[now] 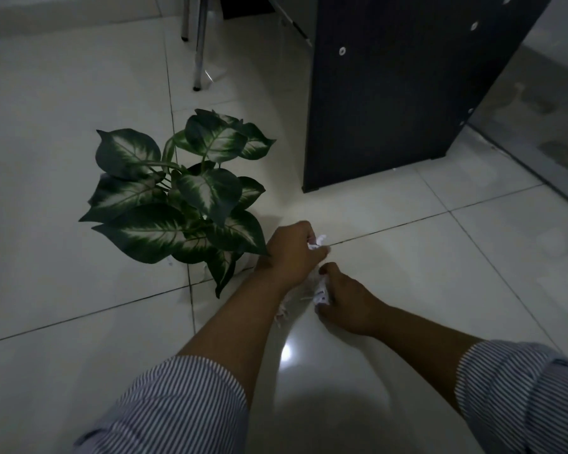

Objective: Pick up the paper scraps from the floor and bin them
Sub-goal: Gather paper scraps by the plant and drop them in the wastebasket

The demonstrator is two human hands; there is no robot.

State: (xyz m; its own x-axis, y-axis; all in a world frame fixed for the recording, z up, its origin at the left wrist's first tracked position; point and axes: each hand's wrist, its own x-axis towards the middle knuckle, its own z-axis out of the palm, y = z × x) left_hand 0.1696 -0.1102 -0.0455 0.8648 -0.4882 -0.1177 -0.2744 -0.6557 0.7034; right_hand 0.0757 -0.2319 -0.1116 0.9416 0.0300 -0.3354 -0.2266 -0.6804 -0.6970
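— 2 hands low over the pale glossy tiled floor (pixel 407 290); what's furthest left?
— That green-and-white broad-leaved plant (pixel 177 194). Beside it, the left hand (pixel 292 253) is fisted around a crumpled white paper scrap (pixel 318 242).
— And the right hand (pixel 348 299)?
— Closed on another white scrap (pixel 321 290), with loose bits (pixel 281 314) on the tiles beneath the wrists. The dark wooden cabinet (pixel 391 93) stands behind.

- Two hands: left (pixel 291 253), right (pixel 348 299)
- Two visible wads of scraps (pixel 317 242), (pixel 322 290)
- One plant (pixel 177 194)
- One cabinet (pixel 397 86)
- Two chair legs (pixel 199 44)
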